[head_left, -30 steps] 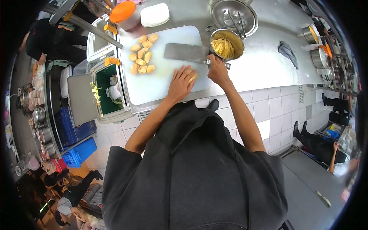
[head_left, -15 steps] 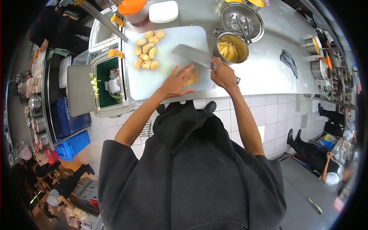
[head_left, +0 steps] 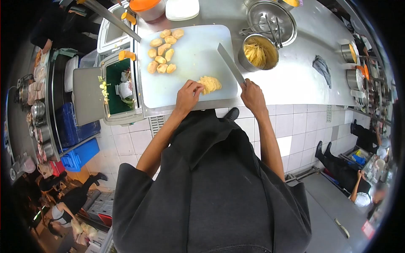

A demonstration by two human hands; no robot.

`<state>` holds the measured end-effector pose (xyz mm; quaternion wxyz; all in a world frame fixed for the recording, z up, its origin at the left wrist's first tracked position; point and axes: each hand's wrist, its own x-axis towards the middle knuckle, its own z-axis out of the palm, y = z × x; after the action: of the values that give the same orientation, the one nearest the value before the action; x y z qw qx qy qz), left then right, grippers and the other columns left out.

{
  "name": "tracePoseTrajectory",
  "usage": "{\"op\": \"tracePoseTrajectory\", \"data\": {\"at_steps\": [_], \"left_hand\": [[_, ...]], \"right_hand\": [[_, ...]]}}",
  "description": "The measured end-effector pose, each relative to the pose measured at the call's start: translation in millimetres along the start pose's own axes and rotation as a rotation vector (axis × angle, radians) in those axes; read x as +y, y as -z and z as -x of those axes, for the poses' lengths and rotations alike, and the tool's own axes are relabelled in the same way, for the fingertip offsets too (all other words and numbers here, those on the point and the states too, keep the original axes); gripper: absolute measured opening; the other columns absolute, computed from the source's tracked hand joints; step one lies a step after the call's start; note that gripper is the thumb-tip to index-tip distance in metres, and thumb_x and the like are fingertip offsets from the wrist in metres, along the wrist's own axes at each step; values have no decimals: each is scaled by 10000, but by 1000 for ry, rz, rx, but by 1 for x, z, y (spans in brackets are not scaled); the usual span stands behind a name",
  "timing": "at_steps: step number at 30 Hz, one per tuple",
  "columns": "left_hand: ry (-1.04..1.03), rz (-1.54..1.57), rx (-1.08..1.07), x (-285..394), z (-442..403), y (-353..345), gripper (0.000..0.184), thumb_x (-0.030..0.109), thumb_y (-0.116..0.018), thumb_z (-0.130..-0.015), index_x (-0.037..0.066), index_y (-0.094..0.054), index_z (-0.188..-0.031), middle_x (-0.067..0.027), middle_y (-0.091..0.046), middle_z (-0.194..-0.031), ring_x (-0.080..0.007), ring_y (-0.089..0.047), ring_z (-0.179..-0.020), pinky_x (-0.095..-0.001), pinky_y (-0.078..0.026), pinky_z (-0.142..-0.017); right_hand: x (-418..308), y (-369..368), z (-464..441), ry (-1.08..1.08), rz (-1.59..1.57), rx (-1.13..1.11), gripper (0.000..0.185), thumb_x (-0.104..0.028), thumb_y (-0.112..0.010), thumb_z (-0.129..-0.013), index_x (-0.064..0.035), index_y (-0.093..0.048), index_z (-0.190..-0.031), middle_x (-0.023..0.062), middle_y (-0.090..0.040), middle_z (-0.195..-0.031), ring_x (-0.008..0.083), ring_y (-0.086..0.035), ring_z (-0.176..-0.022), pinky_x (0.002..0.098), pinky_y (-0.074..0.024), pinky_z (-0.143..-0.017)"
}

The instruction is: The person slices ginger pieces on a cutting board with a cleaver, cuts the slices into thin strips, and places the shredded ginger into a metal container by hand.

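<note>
My right hand (head_left: 253,93) grips the handle of a cleaver (head_left: 230,63), whose blade is held up and points away across the right part of the white cutting board (head_left: 192,50). Beside it, a fanned pile of thin potato slices (head_left: 210,84) lies near the board's front edge. My left hand (head_left: 188,95) is closed, its bent fingers at the left end of the slices. Several peeled potatoes (head_left: 161,49) lie whole at the board's back left. Just right of the board stands a metal pot (head_left: 270,61) with yellow potato strips (head_left: 255,54) in it.
A metal bowl (head_left: 289,23) with utensils stands behind the pot. A grey cloth (head_left: 322,69) lies further right on the steel counter (head_left: 301,86). At the left is an open green-lined bin (head_left: 113,84). An orange-lidded tub (head_left: 147,9) and white container (head_left: 182,9) stand behind the board.
My left hand has drawn in from spread fingers over the slices to bent fingers at their left end. The cleaver has swung from pointing left to pointing away, and the slices now show fanned.
</note>
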<state>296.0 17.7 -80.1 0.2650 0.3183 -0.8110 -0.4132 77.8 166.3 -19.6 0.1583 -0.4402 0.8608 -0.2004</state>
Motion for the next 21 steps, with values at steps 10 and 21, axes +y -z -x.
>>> {"op": "tracePoseTrajectory", "data": {"at_steps": [10, 21], "left_hand": [[-124, -52, -7, 30, -18, 0, 57, 127, -701, -906, 79, -718, -933, -60, -656, -915, -264, -661, -859, -382, -542, -744], [-326, -311, -83, 1, -26, -34, 165, 61, -625, -888, 99, -674, -1042, -68, -592, -961, -294, -609, -914, -415, -538, -796]], "right_hand": [[-8, -10, -12, 61, -14, -62, 276, -78, -488, -959, 7, -442, -1218, 314, -650, -729, 527, -645, -723, 617, -501, -672], [-37, 12, 22, 5, -14, -149, 295, -47, -491, -942, 7, -425, -1225, 302, -647, -706, 521, -646, -706, 623, -503, -646]]}}
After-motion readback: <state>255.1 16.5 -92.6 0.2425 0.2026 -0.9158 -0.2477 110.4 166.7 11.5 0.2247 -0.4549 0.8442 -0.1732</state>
